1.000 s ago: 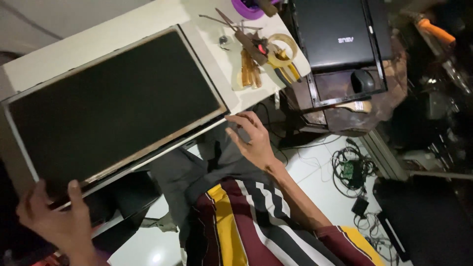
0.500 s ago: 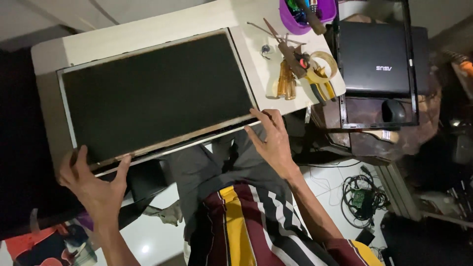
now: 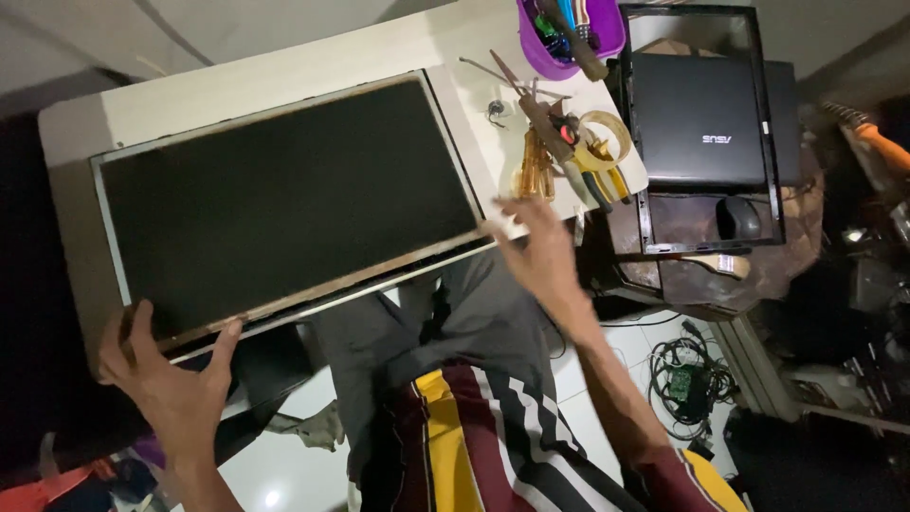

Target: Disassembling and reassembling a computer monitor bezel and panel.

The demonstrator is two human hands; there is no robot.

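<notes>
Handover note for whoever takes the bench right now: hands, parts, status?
Left hand: open, fingers on the near left corner of the bare display panel.
Right hand: open, at the panel's near right corner.
The panel lies flat, dark face up, on the white table, with no front frame on it.
Screwdrivers and pliers sit right of the panel, untouched.
Neither hand grips the panel yet.

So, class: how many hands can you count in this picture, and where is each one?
2. The left hand is at the near left corner of the dark flat screen panel; the right hand is at its near right corner, beside the hand tools.
</notes>
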